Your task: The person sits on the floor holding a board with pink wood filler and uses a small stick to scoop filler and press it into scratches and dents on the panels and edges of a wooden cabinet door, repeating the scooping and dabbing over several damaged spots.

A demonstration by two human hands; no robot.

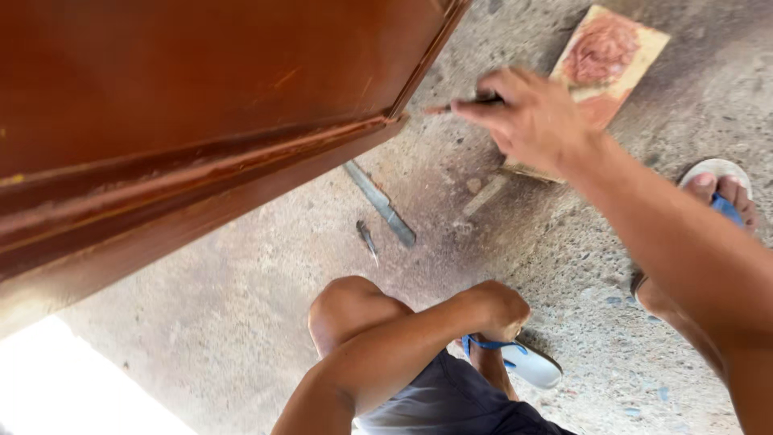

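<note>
Right hand [535,119]: raised at the far right, fingers pinched narrow around a thin dark pencil-like tool [471,103], tip aimed left toward the corner of the panel.
Left hand [501,308]: curled shut and resting near the bent knee [346,310], just above the blue-strapped white sandal [527,362]; holding nothing visible.
Work surface: large reddish-brown varnished wooden panel with raised moulding [185,121], filling the left and far side, tilted over the concrete floor [241,322].
Tool position: just right of the panel's far corner, close but apparently not touching.
Doing it well: keep the pinch low on the tool, brace the wrist, bring the tip to the edge slowly, likely best with light pressure so the varnish stays unscratched.
Nearby: flat grey metal file [380,203] and small dark pointed bit [367,239] lying on the floor between panel and knee; square wooden block smeared reddish-brown [608,60] far right, partly behind the right hand.
</note>
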